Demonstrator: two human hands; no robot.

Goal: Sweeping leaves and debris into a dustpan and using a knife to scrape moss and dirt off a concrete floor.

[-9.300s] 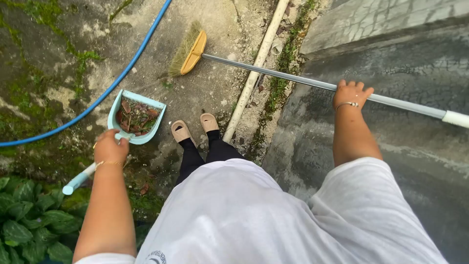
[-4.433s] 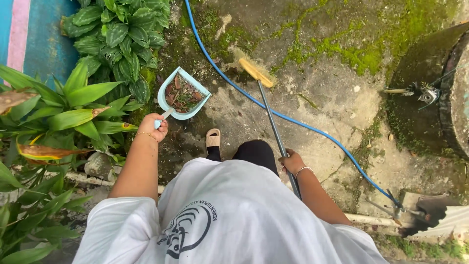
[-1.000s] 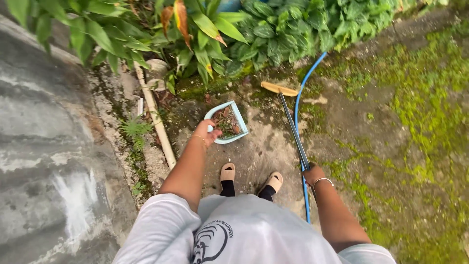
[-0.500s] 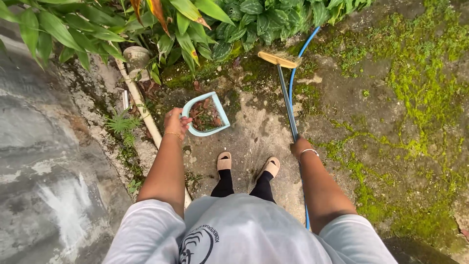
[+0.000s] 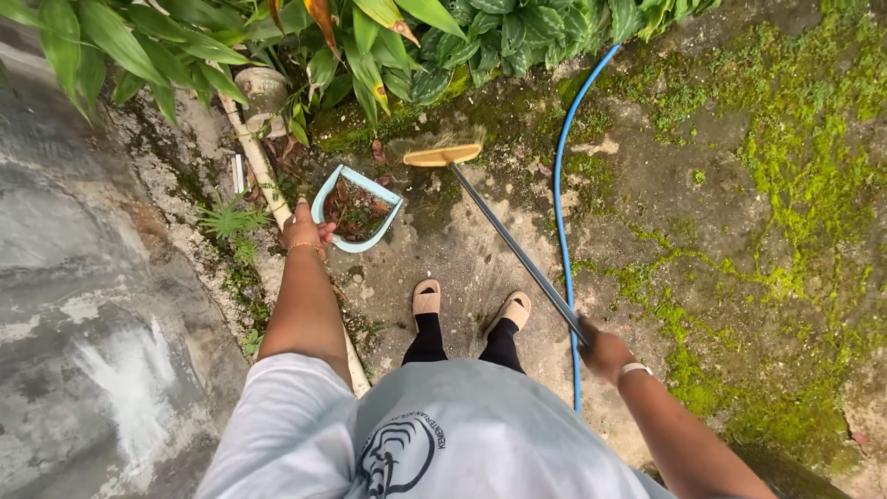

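Left hand point(image 5: 305, 231): grasps the pale-blue dustpan point(image 5: 356, 208), leaf-filled, by the plants.
Right hand point(image 5: 605, 349): clenched on broom handle point(image 5: 517, 251).
Change: broom head point(image 5: 443, 154) has swung left toward the dustpan.

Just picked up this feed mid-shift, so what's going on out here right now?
A person stands on mossy concrete beside garden plants. The left hand holds a light blue dustpan with dry leaves in it, near a white pipe. The right hand grips the metal handle of a broom, whose yellow head rests on the ground just right of the dustpan. A blue hose runs alongside.
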